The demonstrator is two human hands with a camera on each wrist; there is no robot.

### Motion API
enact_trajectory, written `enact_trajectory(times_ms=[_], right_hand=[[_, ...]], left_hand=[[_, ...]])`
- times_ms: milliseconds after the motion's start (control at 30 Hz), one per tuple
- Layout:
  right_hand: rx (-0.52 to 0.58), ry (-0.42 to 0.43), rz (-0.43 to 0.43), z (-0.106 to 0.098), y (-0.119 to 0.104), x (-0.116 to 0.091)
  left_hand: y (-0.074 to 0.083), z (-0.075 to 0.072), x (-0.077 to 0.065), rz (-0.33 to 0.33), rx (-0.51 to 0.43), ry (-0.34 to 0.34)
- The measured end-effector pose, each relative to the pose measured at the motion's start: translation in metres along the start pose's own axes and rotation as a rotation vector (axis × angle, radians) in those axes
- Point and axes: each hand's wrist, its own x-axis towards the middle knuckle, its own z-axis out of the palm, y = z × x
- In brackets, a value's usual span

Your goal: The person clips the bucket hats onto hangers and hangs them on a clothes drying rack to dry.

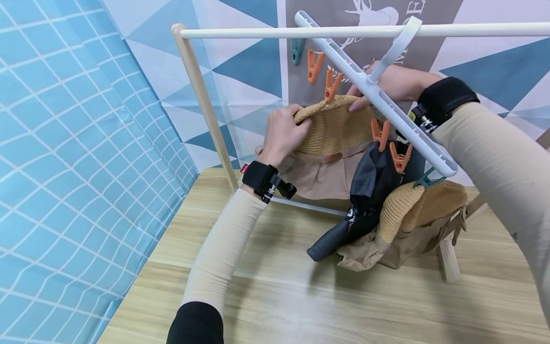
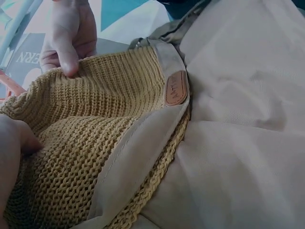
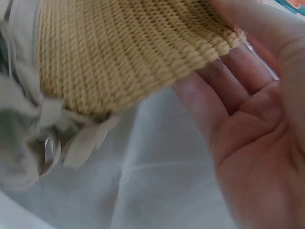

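Observation:
A sun hat (image 1: 339,126) with tan knitted straw and beige cloth hangs below a pale blue clip hanger (image 1: 374,91). An orange clip (image 1: 332,86) sits at its upper edge. My left hand (image 1: 283,134) pinches the left end of that straw edge, thumb in front. At the other end my right hand (image 1: 388,83), partly behind the hanger, pinches the edge between thumb and fingers; the right wrist view shows its fingers (image 3: 205,95) behind the straw. A brown leather label (image 2: 176,88) marks the hat's cloth band.
Two orange clips (image 1: 400,156) hold a dark cloth item (image 1: 369,184) close by on the right. A second straw-and-cloth hat (image 1: 404,210) hangs from a teal clip (image 1: 428,178). The white rack rod (image 1: 258,33) crosses above the wooden table (image 1: 275,296).

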Motion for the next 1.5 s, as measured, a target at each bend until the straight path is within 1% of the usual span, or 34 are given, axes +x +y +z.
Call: enact_trajectory(times_ms=[100,200,300,400,467,667,733,800,833,933,967,1100,1200,1267,1333,1400,1500], right_hand=[[0.171,0.016,-0.033,0.000,-0.006,0.000],[0.421,0.029,-0.083,0.001,-0.015,0.002],[0.615,0.027,-0.107,0.003,-0.022,0.003],[0.717,0.011,-0.125,0.008,-0.026,0.002],[0.758,-0.005,-0.146,0.011,-0.027,0.001],[0.937,-0.064,-0.243,0.016,-0.027,-0.001],[0.965,-0.066,-0.254,0.016,-0.028,-0.001],[0.960,-0.047,-0.250,0.017,-0.028,-0.001],[0.982,-0.048,-0.246,0.017,-0.029,-0.001],[0.961,-0.015,-0.250,0.018,-0.030,0.001],[0.942,0.002,-0.258,0.019,-0.030,0.001],[0.962,0.033,-0.262,0.021,-0.030,0.003],[0.931,0.063,-0.247,0.021,-0.030,0.003],[0.911,0.066,-0.260,0.022,-0.029,0.004],[0.873,0.073,-0.266,0.022,-0.027,0.004],[0.903,0.048,-0.286,0.022,-0.026,0.004],[0.905,0.032,-0.312,0.022,-0.024,0.005]], left_hand=[[-0.001,-0.001,0.000,0.002,-0.001,-0.001],[0.000,-0.002,0.000,0.002,0.002,-0.006],[0.000,-0.002,0.001,0.005,0.002,-0.011],[0.001,-0.003,0.001,0.010,-0.003,-0.022],[0.001,-0.003,0.000,0.016,-0.015,-0.032],[-0.001,-0.003,-0.002,0.049,-0.070,-0.056],[-0.001,-0.003,-0.003,0.071,-0.084,-0.054],[-0.001,-0.002,-0.004,0.091,-0.093,-0.047],[-0.001,-0.002,-0.004,0.098,-0.095,-0.043],[0.000,-0.002,-0.006,0.101,-0.094,-0.030],[0.000,-0.002,-0.006,0.102,-0.086,-0.025],[0.003,-0.002,-0.006,0.113,-0.032,0.000],[0.004,-0.003,-0.006,0.120,0.011,0.018],[0.005,-0.003,-0.006,0.119,0.031,0.023],[0.005,-0.004,-0.006,0.112,0.047,0.019],[0.006,-0.005,-0.005,0.101,0.060,0.005],[0.006,-0.007,-0.004,0.080,0.082,-0.022]])
